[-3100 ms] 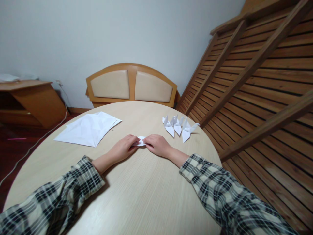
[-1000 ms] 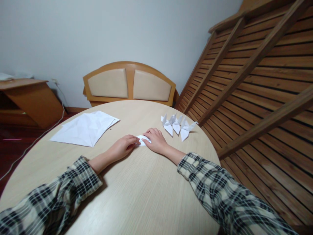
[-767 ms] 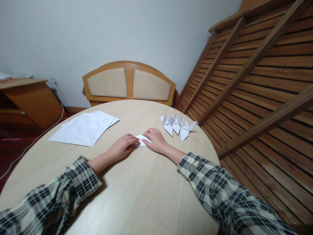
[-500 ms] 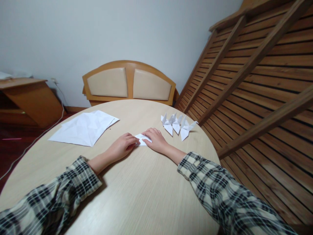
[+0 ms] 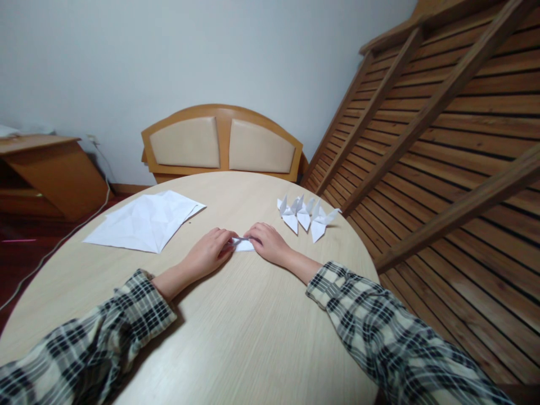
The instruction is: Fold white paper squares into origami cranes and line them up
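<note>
A small folded piece of white paper (image 5: 244, 246) lies on the round table (image 5: 253, 315) between my hands. My left hand (image 5: 215, 247) pinches its left end, fingers closed on it. At the right end, my right hand (image 5: 269, 243) grips the paper between thumb and fingers. The far edge of the paper is lifted and bent up between the fingertips. Parts of the paper are hidden under my fingers. Beyond my right hand stand three white paper cranes (image 5: 319, 224), close together.
A stack of creased white paper sheets (image 5: 147, 222) lies at the table's left. Behind the table stands a padded wooden headboard (image 5: 223, 140). A slatted wooden frame (image 5: 442, 140) leans at the right. A desk (image 5: 50, 174) and a cable (image 5: 76, 228) are at the far left.
The far edge of the paper, flat before, is now raised and folded between my fingertips. My right fingers have drawn slightly in to pinch it. The cranes and sheets have stayed put.
</note>
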### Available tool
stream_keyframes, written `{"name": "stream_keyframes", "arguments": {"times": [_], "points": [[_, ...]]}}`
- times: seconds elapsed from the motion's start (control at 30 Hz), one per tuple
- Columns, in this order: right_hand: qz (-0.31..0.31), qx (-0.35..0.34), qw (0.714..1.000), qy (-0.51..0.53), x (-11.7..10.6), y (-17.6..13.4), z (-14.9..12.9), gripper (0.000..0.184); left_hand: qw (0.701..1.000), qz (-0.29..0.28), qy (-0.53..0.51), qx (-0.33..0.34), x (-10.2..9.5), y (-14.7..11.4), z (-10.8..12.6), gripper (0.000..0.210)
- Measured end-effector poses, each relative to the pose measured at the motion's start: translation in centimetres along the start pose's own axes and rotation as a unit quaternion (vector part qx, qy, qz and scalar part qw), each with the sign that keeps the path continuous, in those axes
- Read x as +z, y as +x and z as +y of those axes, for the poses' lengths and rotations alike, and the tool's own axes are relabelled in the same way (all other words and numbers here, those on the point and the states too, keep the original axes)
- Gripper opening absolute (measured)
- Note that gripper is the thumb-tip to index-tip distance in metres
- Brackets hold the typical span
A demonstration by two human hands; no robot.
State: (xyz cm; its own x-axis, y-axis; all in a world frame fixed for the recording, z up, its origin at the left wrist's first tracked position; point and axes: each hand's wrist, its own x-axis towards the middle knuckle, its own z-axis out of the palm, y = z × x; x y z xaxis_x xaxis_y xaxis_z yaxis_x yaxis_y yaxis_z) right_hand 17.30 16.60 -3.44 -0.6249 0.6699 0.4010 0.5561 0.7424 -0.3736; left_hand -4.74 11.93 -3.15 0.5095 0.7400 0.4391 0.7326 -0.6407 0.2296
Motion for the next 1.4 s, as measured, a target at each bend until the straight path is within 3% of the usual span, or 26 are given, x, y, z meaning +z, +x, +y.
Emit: {"name": "stream_keyframes", "arguments": {"times": [0.13, 0.27, 0.43, 0.73, 0.87, 1.4], "points": [[0.0, -0.013, 1.0, -0.008, -0.1, -0.1, 0.0, 0.026, 1.0, -0.002, 0.008, 0.003, 0.1, 0.0, 0.1, 0.034], [-0.005, -0.011, 1.0, -0.011, -0.3, -0.2, -0.3, 0.027, 1.0, -0.017, 0.009, 0.005, -0.1, 0.2, 0.2, 0.029], [-0.005, -0.011, 1.0, -0.021, -0.4, -0.3, -0.6, 0.014, 1.0, -0.015, 0.0, 0.012, 0.0, 0.1, 0.0, 0.027], [-0.021, -0.014, 0.999, -0.034, -0.3, -0.5, -0.4, 0.015, 1.0, 0.013, 0.01, 0.018, -0.2, 0.1, 0.0, 0.025], [-0.027, -0.01, 0.999, -0.041, -0.5, -0.4, -0.7, 0.013, 1.0, -0.003, -0.008, 0.015, -0.1, 0.1, -0.1, 0.026], [-0.041, -0.03, 0.976, -0.21, -1.3, -0.5, -1.6, 0.017, 0.999, -0.022, 0.044, -0.015, -0.3, 0.1, 0.2, 0.024]]}}
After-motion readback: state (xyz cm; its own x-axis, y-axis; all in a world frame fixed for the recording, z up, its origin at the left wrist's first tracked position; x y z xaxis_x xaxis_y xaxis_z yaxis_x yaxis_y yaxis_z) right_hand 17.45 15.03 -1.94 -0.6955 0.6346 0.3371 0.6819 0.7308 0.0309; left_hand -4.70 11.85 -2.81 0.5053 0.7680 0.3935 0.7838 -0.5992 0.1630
